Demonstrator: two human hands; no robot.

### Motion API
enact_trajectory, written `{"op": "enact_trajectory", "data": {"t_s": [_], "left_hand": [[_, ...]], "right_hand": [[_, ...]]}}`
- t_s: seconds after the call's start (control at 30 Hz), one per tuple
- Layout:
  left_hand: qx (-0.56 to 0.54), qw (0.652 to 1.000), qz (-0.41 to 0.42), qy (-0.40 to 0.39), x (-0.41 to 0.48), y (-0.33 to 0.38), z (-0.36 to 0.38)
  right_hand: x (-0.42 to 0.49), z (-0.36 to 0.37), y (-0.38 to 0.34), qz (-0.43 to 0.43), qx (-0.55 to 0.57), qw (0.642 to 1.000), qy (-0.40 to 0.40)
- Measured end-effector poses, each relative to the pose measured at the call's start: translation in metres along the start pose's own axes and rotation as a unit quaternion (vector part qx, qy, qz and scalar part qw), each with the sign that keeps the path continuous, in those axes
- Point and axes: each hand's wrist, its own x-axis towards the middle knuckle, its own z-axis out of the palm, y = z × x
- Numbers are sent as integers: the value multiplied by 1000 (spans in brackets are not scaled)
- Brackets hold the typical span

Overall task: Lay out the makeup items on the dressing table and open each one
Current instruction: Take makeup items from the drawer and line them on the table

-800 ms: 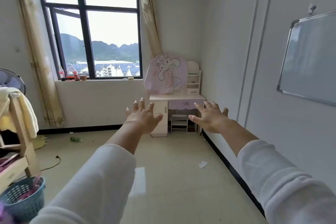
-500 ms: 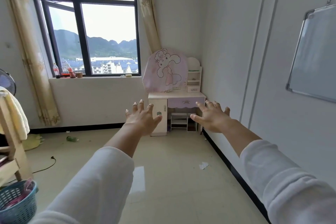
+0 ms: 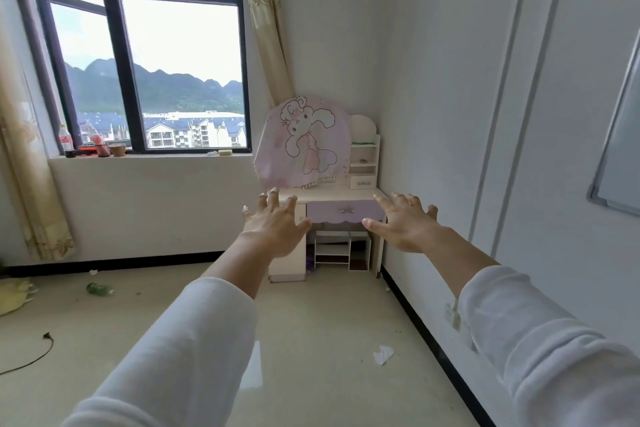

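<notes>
left hand [image 3: 273, 229] and right hand [image 3: 405, 224] outstretched, fingers spread apart, holding nothing, dressing table [image 3: 332, 198] in far corner, bunny-print cover [image 3: 304, 142] over mirror

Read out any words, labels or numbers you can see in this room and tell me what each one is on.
No text here can be read.
Bottle on the windowsill: it has a red label, too small and blurred to read.
Pink cover on the dressing table: only a rabbit drawing, no words.
Whiteboard: no writing visible on the part in view.
</notes>
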Motion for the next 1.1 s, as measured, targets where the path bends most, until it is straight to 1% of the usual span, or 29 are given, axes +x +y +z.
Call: {"op": "enact_trajectory", "data": {"t_s": [0.33,0.47,0.63,0.77,0.97,1.1], "left_hand": [[1,999,9,-33,181,2,84],[9,999,20,-35,282,-5,114],[2,999,33,-24,421,-14,135],[-7,998,52,-20,513,-10,159],[-5,997,71,-43,642,3,226],[-11,996,70,-44,738,17,280]], "right_hand": [[180,66,44,17,7,999,-34],[281,85,51,25,2,999,-26],[415,94,58,34,5,999,-4],[506,113,73,38,4,999,-10],[637,161,112,54,5,998,-25],[732,196,148,54,4,998,-32]]}}
